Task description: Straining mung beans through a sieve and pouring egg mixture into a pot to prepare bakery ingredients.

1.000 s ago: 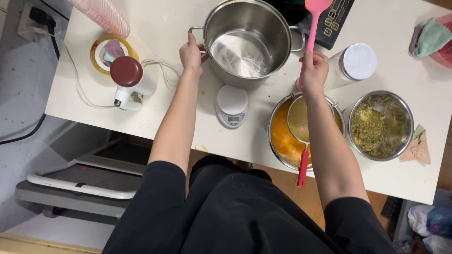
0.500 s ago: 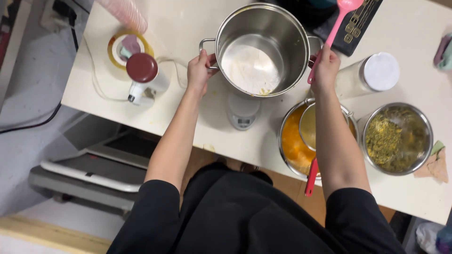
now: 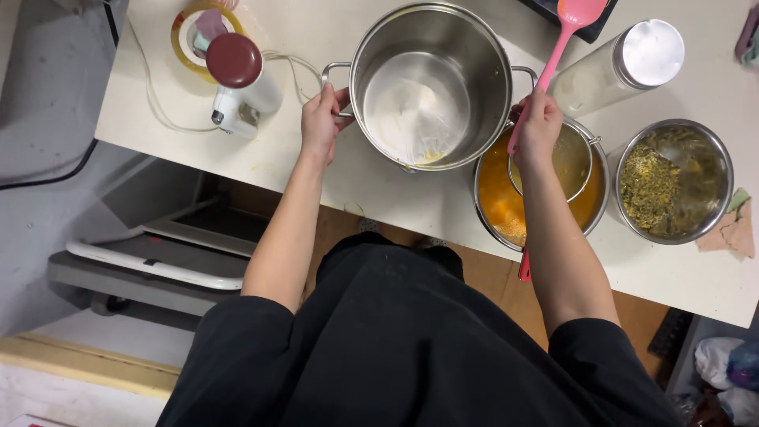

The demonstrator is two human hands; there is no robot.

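Left hand (image 3: 320, 120) grips the side handle of a large round stainless-steel stockpot (image 3: 431, 83); right hand (image 3: 538, 126) clasps the opposite handle — and a pink silicone spatula (image 3: 571, 24) pointing up.

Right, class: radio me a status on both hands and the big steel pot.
Left hand grips pot handle. Right hand holds pink spatula. Steel pot upright on table.
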